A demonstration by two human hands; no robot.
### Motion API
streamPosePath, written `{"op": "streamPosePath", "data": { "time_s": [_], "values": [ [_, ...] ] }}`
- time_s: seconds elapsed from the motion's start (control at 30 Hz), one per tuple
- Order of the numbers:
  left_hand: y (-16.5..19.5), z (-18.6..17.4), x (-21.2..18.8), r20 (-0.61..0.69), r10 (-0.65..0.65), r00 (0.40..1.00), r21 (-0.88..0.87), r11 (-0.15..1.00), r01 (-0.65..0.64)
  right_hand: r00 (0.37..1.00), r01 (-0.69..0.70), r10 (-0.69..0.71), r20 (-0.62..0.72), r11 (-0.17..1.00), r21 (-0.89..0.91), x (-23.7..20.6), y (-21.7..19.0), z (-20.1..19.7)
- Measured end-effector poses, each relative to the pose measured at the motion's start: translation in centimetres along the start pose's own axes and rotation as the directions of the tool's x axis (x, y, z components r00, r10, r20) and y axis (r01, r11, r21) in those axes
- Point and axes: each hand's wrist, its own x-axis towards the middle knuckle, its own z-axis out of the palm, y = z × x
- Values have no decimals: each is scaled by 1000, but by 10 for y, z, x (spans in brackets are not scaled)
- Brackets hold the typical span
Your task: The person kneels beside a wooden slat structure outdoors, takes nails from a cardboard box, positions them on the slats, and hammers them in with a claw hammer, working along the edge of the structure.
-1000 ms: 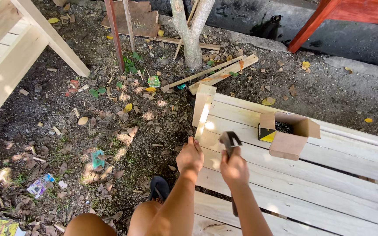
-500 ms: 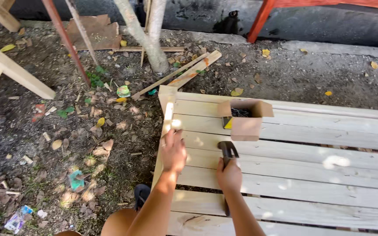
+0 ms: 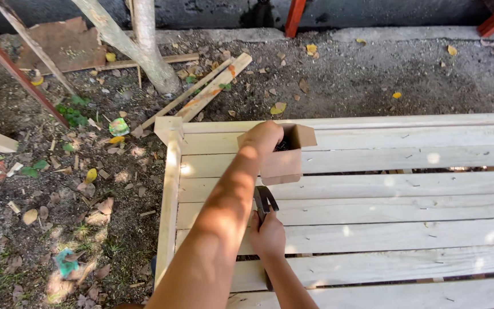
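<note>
- Left hand (image 3: 263, 137): stretched forward with its fingers dipped into the open top of the box (image 3: 284, 160); whether they grasp anything inside cannot be told (the contents are hidden and dark).
- Right hand (image 3: 267, 234): clenched around the handle of the hammer (image 3: 265, 199), whose dark head rests on the slats just below the box.
- Box: small cardboard carton, flaps open, standing on the frame (image 3: 373, 206) near its left end.
- Frame: pale wooden slats lying on leaf-strewn ground beside a tree trunk (image 3: 147, 48).

Pale raw-wood slats (image 3: 373, 209), matt cardboard box (image 3: 284, 163)
</note>
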Motion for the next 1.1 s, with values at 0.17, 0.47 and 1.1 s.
{"op": "streamPosePath", "data": {
  "time_s": [0.17, 0.47, 1.1],
  "values": [
    [3, 15, 18, 202, 211, 956, 672, 680, -293, 997, -35, 33, 66, 999, 37, -4, 0, -4],
    [6, 19, 19, 115, 185, 976, 589, 778, -217, 998, -20, 19, 58, 1000, 21, -5, -10, -11],
    [-34, -3, -70, -382, 312, 870, -134, 913, -386, 1000, -20, 22, 22, 998, -52, -1, -11, -7]
  ]
}}
